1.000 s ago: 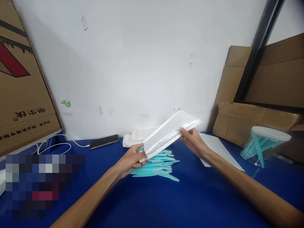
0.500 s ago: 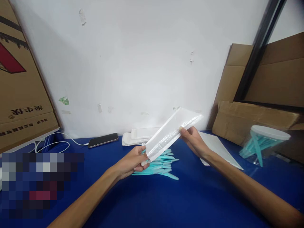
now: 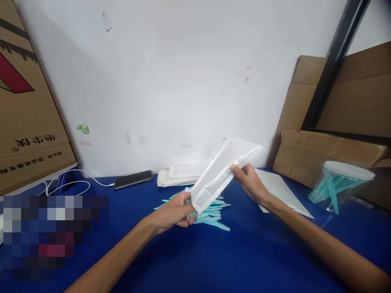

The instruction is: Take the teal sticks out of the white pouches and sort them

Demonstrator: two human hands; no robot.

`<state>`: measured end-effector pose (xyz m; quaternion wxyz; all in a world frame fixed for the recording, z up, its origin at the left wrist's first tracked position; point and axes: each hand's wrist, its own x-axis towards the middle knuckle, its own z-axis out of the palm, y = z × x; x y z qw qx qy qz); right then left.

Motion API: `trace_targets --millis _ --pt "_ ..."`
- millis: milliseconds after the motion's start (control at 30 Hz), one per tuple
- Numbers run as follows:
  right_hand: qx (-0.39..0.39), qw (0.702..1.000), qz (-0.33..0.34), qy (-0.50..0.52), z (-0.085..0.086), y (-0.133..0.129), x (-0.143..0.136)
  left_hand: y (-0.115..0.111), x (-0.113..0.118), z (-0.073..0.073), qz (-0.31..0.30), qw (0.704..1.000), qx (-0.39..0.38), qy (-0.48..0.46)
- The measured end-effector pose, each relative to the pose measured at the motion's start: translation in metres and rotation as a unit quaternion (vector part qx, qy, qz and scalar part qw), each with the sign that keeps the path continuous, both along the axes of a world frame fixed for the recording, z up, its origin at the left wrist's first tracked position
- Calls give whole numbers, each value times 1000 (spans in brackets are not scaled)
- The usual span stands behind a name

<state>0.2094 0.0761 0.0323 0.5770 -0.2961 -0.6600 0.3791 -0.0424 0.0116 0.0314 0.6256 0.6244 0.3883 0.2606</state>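
A white padded mailer point(image 3: 218, 173) is held slantwise above the table, its right end higher. My left hand point(image 3: 175, 209) is closed on its lower left end, thumb on top and fingers beneath. My right hand point(image 3: 249, 183) pinches the near edge toward the other end, with the thumb on the glossy bubbled strip. Under the mailer and partly behind my left hand lies a pile of turquoise sticks point(image 3: 214, 213), slim like eyebrow razors. The mailer and hand hide part of the pile.
White mailers point(image 3: 179, 175) lie stacked by the wall, near a phone point(image 3: 133, 179) on a white cable. At right are a flat white mailer point(image 3: 282, 193), a clear tub point(image 3: 339, 187) of turquoise sticks standing on its white lid's opposite end, and cardboard point(image 3: 330, 152). A large carton point(image 3: 33, 110) stands left.
My left hand has shifted slightly right with the mailer's lower end, uncovering more turquoise sticks on its left. My right hand keeps its hold almost in place.
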Motion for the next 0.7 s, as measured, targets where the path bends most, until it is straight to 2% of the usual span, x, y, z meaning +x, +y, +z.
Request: trace_targets --millis 267,500,600,700 --pt "2 995 61 -82 6 -12 -15 1 8 -9 35 999 -9 -35" --pt "14 995 47 -91 10 -22 -19 -2 1 6 -14 999 -13 -26" --pt "13 994 48 -96 9 -25 -20 -4 -2 11 -13 1000 17 5" --pt "2 994 56 -97 7 -27 -22 -5 0 8 9 998 40 50"
